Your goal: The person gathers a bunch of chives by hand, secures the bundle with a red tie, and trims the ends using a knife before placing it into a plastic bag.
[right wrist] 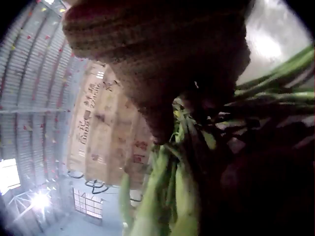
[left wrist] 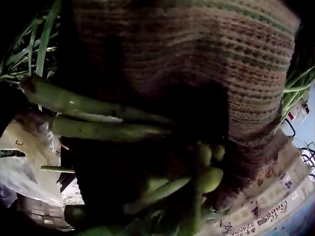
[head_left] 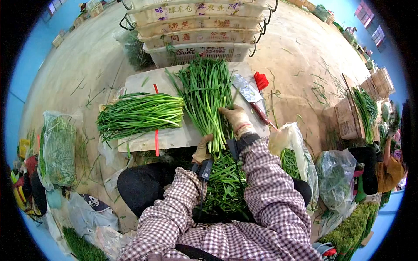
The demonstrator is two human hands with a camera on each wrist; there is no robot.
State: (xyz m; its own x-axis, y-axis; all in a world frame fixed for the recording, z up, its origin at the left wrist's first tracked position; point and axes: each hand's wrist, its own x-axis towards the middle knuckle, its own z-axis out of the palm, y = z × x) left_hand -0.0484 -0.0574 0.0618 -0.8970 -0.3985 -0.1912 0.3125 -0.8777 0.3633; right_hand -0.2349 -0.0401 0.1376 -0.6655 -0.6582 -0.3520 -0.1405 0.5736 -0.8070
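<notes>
A loose bunch of garlic chives [head_left: 204,93] lies leaf end away on a pale board [head_left: 143,141], its stem ends at the near edge. My gloved left hand [head_left: 203,149] grips stems at the lower left of the bunch; in the left wrist view, pale stalks [left wrist: 108,129] stick out below the knitted glove [left wrist: 187,54]. My gloved right hand [head_left: 238,119] pinches stems along the bunch's right side, with stalks [right wrist: 162,191] under its fingers in the right wrist view. Left of the bunch, a second pile of chives [head_left: 140,111] lies crosswise over a red strip [head_left: 156,141].
A cleaver [head_left: 249,93] with a wooden handle and red ties [head_left: 261,81] lie at the board's right. Stacked white crates [head_left: 198,35] stand behind. Cut greens [head_left: 224,187] fill the space below my hands. Bagged greens [head_left: 58,150] stand left, another bag [head_left: 335,178] right.
</notes>
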